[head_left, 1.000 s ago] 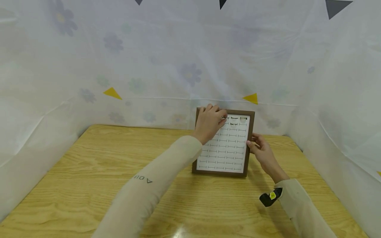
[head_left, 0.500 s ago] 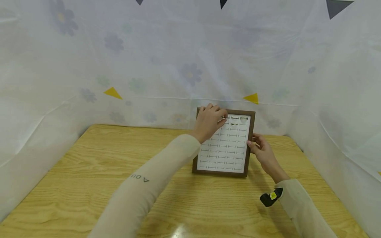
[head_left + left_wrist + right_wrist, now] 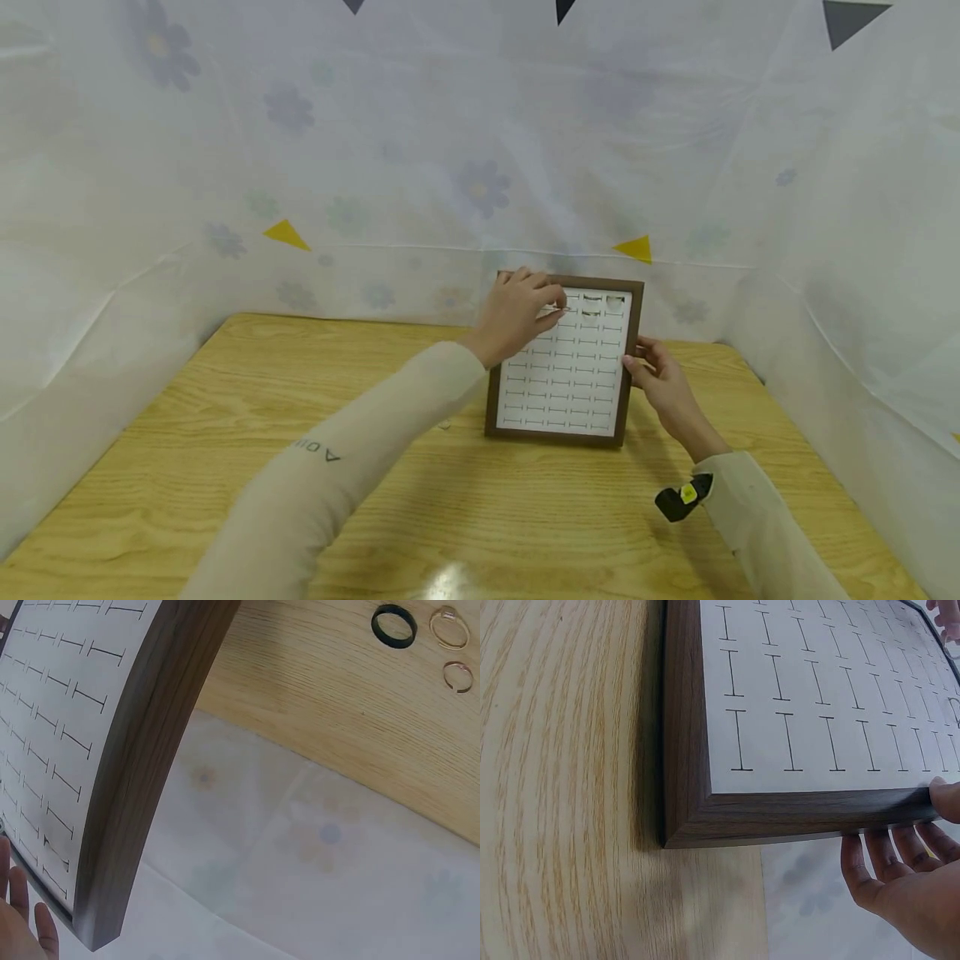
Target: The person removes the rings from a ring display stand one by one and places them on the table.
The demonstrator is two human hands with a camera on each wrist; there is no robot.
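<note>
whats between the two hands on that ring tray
In the head view, only the tray's white slotted pad spans from the left hand at the upper rows to the right hand gripping the right frame edge; those slots look unfilled.

The left arm, in a pale beige sleeve, stretches forward and to the right — its left hand (image 3: 516, 310) is raised, fingers curled with thumb and forefinger pinched together. The right hand (image 3: 654, 377) sits lower, thumb on top and fingers (image 3: 885, 855) curled beneath — wrist bent, a small black device strapped there.
</note>
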